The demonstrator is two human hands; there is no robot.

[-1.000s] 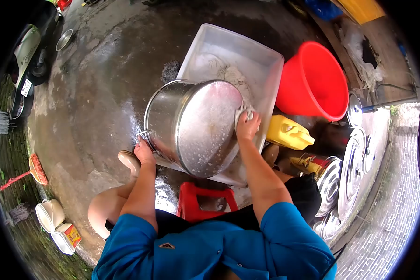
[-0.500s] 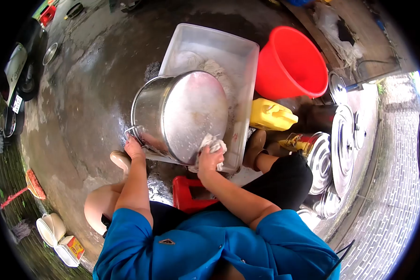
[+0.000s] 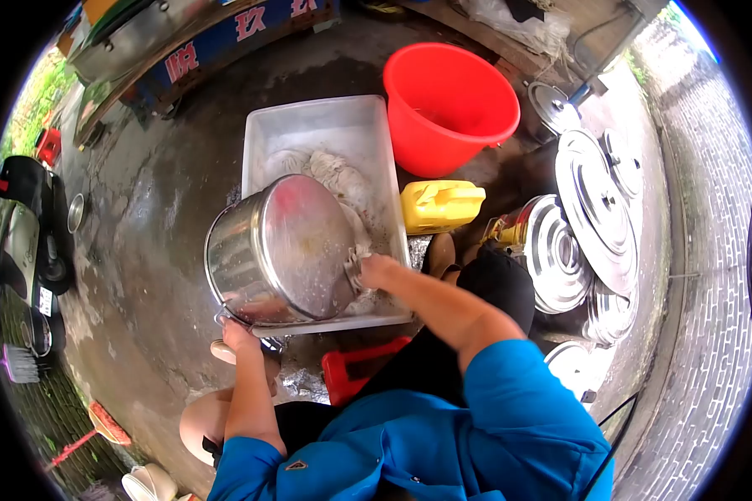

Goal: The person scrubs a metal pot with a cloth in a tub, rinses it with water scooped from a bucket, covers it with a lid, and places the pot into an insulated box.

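A large steel pot (image 3: 309, 242) lies on its side across the white plastic tub (image 3: 317, 107), its wet, soapy base facing up and to the right. My left hand (image 3: 239, 336) is closed around the wire handle at the pot's lower left rim. In my right hand (image 3: 379, 271) is a bunched, pale cloth (image 3: 355, 269), pressed on the right edge of the pot's base. Behind the pot, a heap of wet whitish fabric (image 3: 336, 174) rests in the tub with cloudy suds.
Right of the tub stand a big red bucket (image 3: 451, 92) and a yellow jerrycan (image 3: 443, 207). Farther right are several steel lids (image 3: 597, 209) and pots (image 3: 556, 255). A red stool (image 3: 363, 367) is near my legs. A broom (image 3: 109, 424) lies at the lower left.
The view has tipped up and turned, bringing a table with a blue sign into sight. My right hand has wiped up along the base's right edge. My left hand keeps its hold.
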